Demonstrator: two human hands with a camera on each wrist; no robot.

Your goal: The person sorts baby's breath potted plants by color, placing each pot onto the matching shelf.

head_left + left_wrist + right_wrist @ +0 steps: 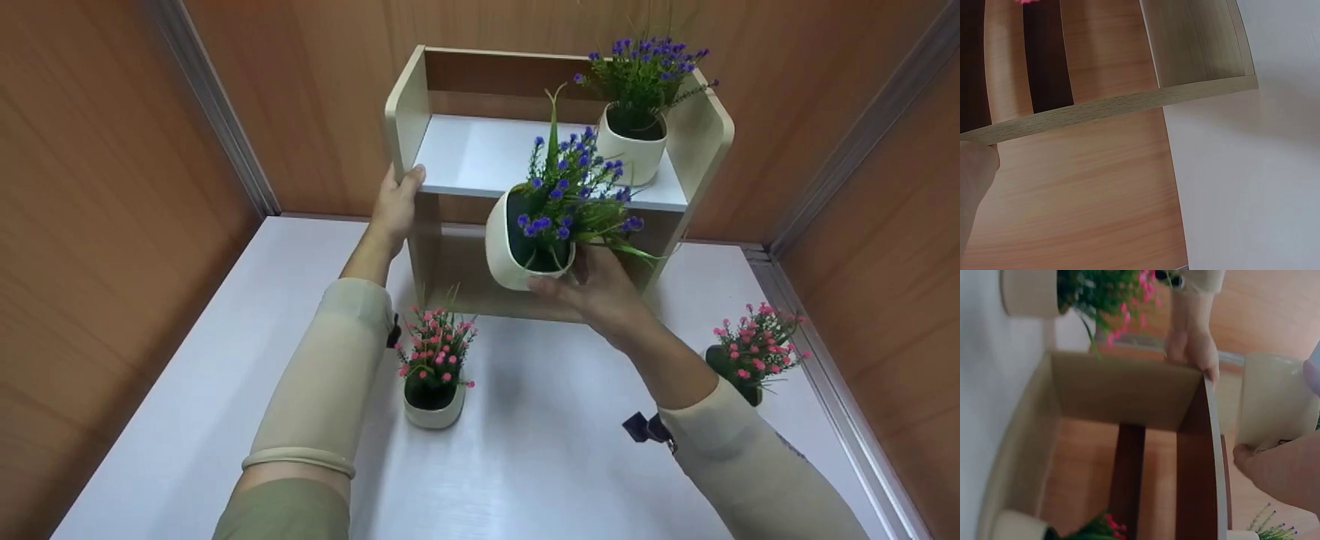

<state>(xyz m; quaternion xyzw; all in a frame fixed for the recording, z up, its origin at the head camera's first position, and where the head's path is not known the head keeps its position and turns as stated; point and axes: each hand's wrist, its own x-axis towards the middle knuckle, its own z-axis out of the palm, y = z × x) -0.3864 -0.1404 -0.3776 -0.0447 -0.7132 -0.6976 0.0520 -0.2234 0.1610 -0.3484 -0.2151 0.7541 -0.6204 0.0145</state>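
Note:
My right hand (600, 296) grips a white pot of purple flowers (559, 217), held tilted in front of the shelf unit (480, 154). In the right wrist view, that pot's white wall (1278, 396) shows beside the thumb of my right hand (1289, 472). My left hand (395, 206) holds the unit's left side panel at the upper board's height, its thumb round the front edge. The left wrist view shows part of that hand (977, 177) against the panel's edge (1117, 105); its other fingers are hidden. A second pot of purple flowers (634, 142) stands upright at the upper board's right end.
A pot of pink flowers (435, 401) stands on the white table (525, 465) in front of the unit, near my left forearm. Another pink-flowered pot (750, 360) is at the right, partly behind my right forearm. Wood-look walls (97, 187) enclose the table.

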